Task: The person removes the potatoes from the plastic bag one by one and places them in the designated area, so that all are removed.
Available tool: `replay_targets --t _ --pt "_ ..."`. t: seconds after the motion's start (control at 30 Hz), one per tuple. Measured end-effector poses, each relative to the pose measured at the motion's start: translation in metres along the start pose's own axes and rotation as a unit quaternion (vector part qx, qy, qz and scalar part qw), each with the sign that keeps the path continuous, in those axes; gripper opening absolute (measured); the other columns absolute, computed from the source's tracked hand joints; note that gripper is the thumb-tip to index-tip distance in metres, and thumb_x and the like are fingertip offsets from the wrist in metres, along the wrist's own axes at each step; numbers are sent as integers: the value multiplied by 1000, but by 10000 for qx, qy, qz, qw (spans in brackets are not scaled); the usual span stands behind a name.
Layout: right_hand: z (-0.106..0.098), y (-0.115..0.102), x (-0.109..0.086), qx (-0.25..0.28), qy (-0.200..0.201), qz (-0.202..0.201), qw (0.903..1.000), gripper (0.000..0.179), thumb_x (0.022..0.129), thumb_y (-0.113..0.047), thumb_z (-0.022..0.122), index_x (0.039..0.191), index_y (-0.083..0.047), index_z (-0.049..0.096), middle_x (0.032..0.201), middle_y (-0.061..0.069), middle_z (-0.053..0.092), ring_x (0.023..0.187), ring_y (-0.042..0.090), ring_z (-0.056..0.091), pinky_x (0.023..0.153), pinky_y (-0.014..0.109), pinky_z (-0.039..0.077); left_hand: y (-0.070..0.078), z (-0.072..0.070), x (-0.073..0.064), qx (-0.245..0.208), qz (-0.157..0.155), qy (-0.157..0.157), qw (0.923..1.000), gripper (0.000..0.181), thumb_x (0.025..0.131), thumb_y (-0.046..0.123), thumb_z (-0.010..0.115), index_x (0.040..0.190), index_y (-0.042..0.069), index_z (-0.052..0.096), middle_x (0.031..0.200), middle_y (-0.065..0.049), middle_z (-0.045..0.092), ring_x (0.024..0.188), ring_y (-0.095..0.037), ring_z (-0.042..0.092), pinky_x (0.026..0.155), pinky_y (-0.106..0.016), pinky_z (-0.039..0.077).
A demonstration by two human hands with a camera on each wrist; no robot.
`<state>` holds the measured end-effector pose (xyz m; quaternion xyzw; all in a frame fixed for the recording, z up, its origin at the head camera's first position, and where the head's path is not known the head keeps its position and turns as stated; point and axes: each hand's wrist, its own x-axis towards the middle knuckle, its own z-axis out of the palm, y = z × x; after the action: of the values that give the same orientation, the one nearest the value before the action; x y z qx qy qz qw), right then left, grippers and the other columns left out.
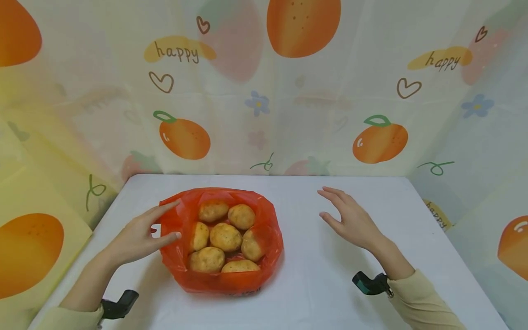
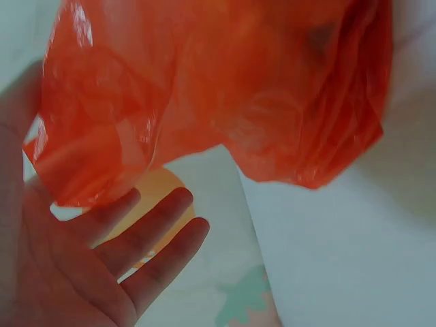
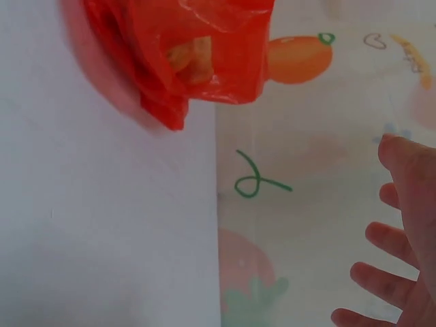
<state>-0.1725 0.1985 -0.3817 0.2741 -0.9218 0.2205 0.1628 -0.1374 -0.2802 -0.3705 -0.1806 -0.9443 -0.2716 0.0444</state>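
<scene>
A red plastic bag [image 1: 272, 220] stands on the table with its mouth wide and its rim folded outward. Inside lie several brown-yellow potatoes [image 1: 225, 237]. At the bag's left rim is my left hand [image 1: 136, 234], its thumb and fingers spread apart; whether they touch the plastic I cannot tell. In the left wrist view the bag partly covers the thumb and fingertips of that hand [image 2: 75, 266]. My right hand [image 1: 350, 217] hovers to the right of the bag, apart from it, fingers extended and holding nothing.
The white table [image 1: 305, 293] bears the bag left of its middle. Behind it hangs a pale cloth [image 1: 288, 137] printed with oranges, hearts and words. Each wrist wears a small black camera, one on the left [image 1: 119, 305] and one on the right [image 1: 371, 283].
</scene>
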Motion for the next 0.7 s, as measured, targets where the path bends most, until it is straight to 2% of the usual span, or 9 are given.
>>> replay_targets --t 0.17,0.27,0.4,0.5,0.7 --pt "4 -10 6 139 -69 -18 9999 52 86 -25 64 133 -11 47 135 9 46 121 29 45 96 49 42 0 4 1 -391 -223 -26 9990 67 80 37 69 138 16 43 124 -14 54 95 -29 60 68 -24 53" --pt "7 -16 9 217 -75 -57 9997 52 86 -25 64 133 -12 47 135 9 46 122 28 45 96 48 42 0 6 2 -533 -319 -13 9981 68 80 36 70 138 15 42 125 -15 53 95 -30 58 67 -20 53" --pt "12 -24 12 362 -87 -113 9992 51 86 -25 64 133 -13 47 135 8 47 122 26 45 96 47 43 -1 8 1 -531 -387 48 9978 72 79 34 72 139 14 39 126 -17 51 101 -33 56 71 -34 56" --pt "14 -30 14 504 -78 -163 9986 51 86 -24 64 133 -14 47 135 7 47 123 25 45 96 46 43 -2 9 2 -537 -461 28 9975 75 78 31 73 141 13 36 127 -18 50 106 -35 53 76 -44 54" --pt "22 -43 17 772 -31 -317 9965 51 85 -22 65 133 -15 47 134 3 48 124 19 44 98 41 43 -2 9 1 -770 -668 -72 9948 78 78 23 73 143 17 31 129 -18 47 109 -36 50 78 -48 53"
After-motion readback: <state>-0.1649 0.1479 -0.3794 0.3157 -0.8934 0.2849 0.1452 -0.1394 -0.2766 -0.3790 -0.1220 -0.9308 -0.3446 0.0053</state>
